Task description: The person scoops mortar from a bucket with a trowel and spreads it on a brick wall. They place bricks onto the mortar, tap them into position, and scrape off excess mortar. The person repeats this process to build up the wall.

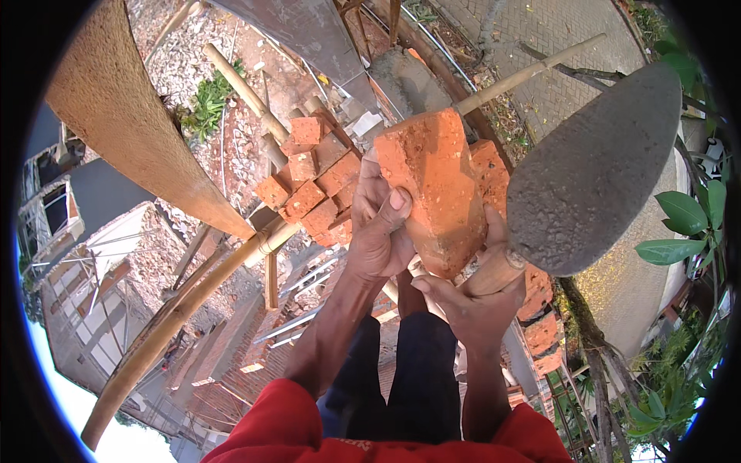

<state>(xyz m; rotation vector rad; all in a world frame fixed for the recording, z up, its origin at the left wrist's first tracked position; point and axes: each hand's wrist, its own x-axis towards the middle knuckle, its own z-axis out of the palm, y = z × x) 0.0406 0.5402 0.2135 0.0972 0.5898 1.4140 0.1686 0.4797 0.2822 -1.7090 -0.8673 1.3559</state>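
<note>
An orange-red brick (434, 185) is held up in front of me, tilted, with a rough and partly chipped surface. My left hand (380, 231) grips it along its left side, the thumb lying on its near face. Wrapped round the wooden handle of a trowel is my right hand (485, 305), close against the brick's lower right corner; its fingertips are partly hidden behind the brick. The trowel's broad grey blade (598, 174) points up and to the right, with mortar-like residue on it.
Below and left of the brick lies a pile of bricks (307, 174). More bricks (540, 328) are stacked at right. Bamboo poles (174, 328) cross the left side, beside a rough plastered edge (131, 100). Leafy branches (683, 224) reach in from the right. The ground is far below.
</note>
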